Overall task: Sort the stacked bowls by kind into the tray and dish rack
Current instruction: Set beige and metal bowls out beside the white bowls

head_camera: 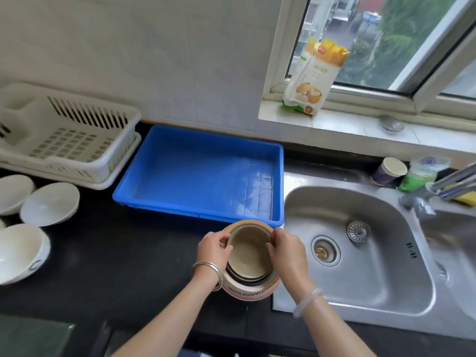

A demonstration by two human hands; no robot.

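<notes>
A stack of nested paper bowls [249, 256], tan inside with a printed outer wall, stands on the black counter just in front of the blue tray [180, 202]. My left hand [214, 249] grips the left rim of the top bowl. My right hand [286, 249] pinches its right rim. The blue tray holds nothing. A white dish rack [64, 140], also with nothing in it, stands at the back left. White ceramic bowls lie on the counter at the left: two upside down [50, 203] [14, 193] and one upright [19, 249].
A steel sink [360, 253] with a drain and strainer lies directly to the right of the stack. A faucet [443, 186], a paper cup [390, 171] and a green bottle [418, 173] stand behind it. A flour bag [313, 78] leans on the window sill.
</notes>
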